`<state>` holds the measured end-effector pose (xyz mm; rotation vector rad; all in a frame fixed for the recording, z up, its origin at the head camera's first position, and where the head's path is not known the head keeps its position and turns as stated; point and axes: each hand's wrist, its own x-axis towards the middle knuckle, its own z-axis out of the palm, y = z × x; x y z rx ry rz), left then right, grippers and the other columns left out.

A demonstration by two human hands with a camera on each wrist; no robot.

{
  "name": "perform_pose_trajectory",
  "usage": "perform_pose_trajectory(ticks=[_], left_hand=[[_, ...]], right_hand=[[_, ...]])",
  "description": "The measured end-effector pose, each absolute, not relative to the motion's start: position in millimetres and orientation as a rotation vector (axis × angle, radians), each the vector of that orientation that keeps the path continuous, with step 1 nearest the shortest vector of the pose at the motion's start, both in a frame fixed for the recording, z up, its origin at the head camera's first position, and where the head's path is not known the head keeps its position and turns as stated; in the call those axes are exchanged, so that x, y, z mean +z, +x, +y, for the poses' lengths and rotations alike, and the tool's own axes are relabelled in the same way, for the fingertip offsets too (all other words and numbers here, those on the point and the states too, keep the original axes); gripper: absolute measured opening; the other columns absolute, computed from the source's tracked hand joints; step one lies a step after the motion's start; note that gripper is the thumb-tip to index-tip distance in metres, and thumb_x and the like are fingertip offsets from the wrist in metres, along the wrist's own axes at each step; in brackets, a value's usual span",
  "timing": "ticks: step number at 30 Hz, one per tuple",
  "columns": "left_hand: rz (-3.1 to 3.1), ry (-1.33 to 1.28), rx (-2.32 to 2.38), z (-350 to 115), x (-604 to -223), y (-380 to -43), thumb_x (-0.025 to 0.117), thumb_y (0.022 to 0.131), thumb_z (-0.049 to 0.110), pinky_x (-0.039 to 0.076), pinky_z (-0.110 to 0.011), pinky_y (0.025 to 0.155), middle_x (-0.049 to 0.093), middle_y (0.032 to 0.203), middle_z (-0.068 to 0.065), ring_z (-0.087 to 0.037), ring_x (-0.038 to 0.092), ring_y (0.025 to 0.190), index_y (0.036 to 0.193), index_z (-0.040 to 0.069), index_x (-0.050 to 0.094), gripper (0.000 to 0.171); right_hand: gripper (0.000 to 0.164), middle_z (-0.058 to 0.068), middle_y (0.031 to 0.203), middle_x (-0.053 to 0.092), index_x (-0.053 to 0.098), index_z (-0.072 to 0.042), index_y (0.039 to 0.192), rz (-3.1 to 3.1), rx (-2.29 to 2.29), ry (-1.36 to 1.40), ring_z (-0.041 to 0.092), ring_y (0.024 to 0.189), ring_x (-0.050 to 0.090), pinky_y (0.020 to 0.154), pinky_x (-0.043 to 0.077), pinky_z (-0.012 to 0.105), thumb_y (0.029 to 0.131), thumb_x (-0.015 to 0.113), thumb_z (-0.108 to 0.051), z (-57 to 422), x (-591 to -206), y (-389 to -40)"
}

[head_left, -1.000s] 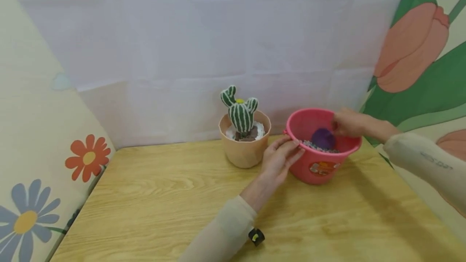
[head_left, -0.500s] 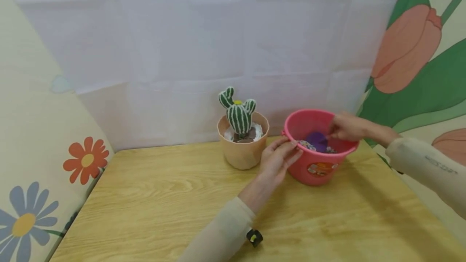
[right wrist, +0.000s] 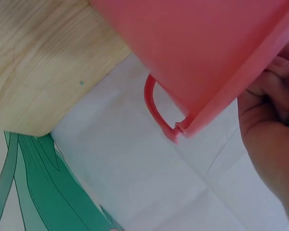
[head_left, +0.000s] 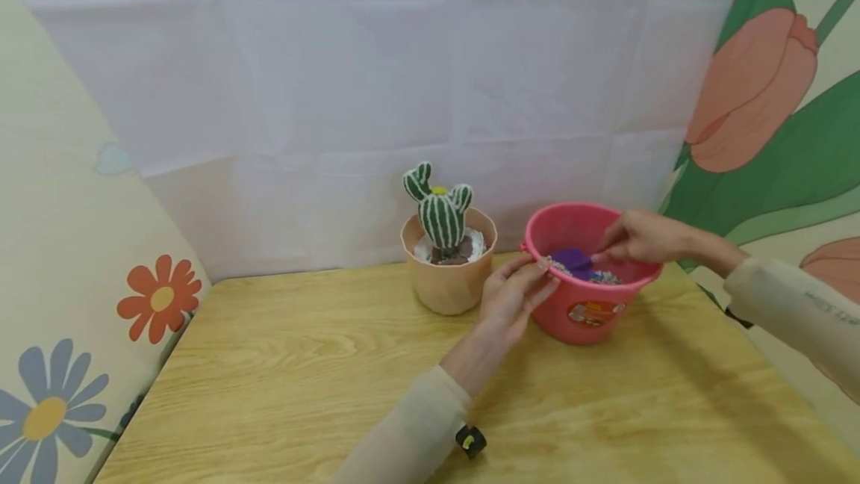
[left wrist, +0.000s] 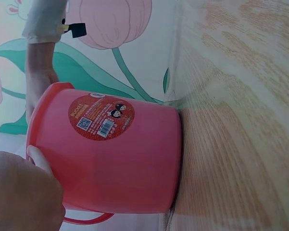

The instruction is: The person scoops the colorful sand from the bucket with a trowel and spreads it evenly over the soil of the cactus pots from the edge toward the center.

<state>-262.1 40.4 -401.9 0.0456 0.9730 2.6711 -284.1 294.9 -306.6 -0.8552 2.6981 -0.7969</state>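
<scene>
A pink bucket (head_left: 584, 312) with a round label (left wrist: 102, 117) stands upright on the table's right side. My left hand (head_left: 510, 293) pinches its near-left rim, the thumb tip showing at the edge in the left wrist view. Inside the bucket lie small multicoloured pebble-like bits (head_left: 607, 278). My right hand (head_left: 641, 236) reaches over the far-right rim with curled fingers, holding a purple scoop (head_left: 569, 260) by its handle. The scoop's blade is low among the bits. In the right wrist view the bucket wall hides the scoop from the right hand (right wrist: 274, 110).
Left of the bucket, a peach pot (head_left: 446, 286) holds a green-and-white knitted cactus (head_left: 442, 220). White cloth (head_left: 322, 95) hangs behind the wooden table (head_left: 289, 364). A small black piece (head_left: 470, 441) shows beside the left sleeve. The bucket's handle (right wrist: 155, 108) hangs down at the back.
The purple scoop has moved left and tipped down into the bits, and my right hand has turned with it. My left hand stays on the bucket's rim.
</scene>
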Motion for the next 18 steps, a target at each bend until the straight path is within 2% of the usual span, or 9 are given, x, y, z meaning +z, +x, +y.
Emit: perform_pose_trajectory(ticks=[5, 10, 13, 18], left_hand=[[0.977, 0.035, 2.667, 40, -402, -263, 0.069, 0.089, -0.012, 0.057, -0.042, 0.087, 0.069, 0.108, -0.022, -0.027, 0.071, 0.090, 0.114, -0.006, 0.063, 0.027], [0.975, 0.037, 2.661, 40, -403, -262, 0.069, 0.089, -0.012, 0.057, -0.042, 0.087, 0.068, 0.111, -0.024, -0.027, 0.071, 0.091, 0.125, -0.011, 0.058, 0.038], [0.977, 0.034, 2.665, 39, -402, -262, 0.069, 0.089, -0.012, 0.057, -0.042, 0.087, 0.068, 0.110, -0.023, -0.028, 0.071, 0.091, 0.124, -0.011, 0.058, 0.037], [0.981, 0.030, 2.666, 39, -401, -263, 0.069, 0.088, -0.012, 0.057, -0.042, 0.087, 0.067, 0.111, -0.024, -0.028, 0.071, 0.092, 0.118, -0.007, 0.062, 0.030]], right_hand=[[0.015, 0.000, 0.087, 0.076, 0.079, -0.004, 0.106, 2.673, -0.815, -0.807, 0.023, 0.057, 0.066, 0.049, 0.053, 0.028, 0.097, 0.071, -0.011, 293, -304, -281], [0.021, 0.009, 0.080, 0.074, 0.079, -0.008, 0.109, 2.637, -0.873, -0.613, 0.016, 0.052, 0.058, 0.049, 0.049, 0.026, 0.097, 0.072, -0.024, 298, -303, -277], [0.025, 0.014, 0.069, 0.067, 0.079, -0.010, 0.111, 2.596, -0.934, -0.524, 0.012, 0.049, 0.050, 0.048, 0.046, 0.025, 0.097, 0.073, -0.029, 303, -300, -274], [0.025, 0.010, 0.059, 0.053, 0.078, -0.007, 0.113, 2.511, -1.043, -0.484, 0.012, 0.049, 0.041, 0.047, 0.041, 0.024, 0.097, 0.071, -0.025, 311, -297, -273]])
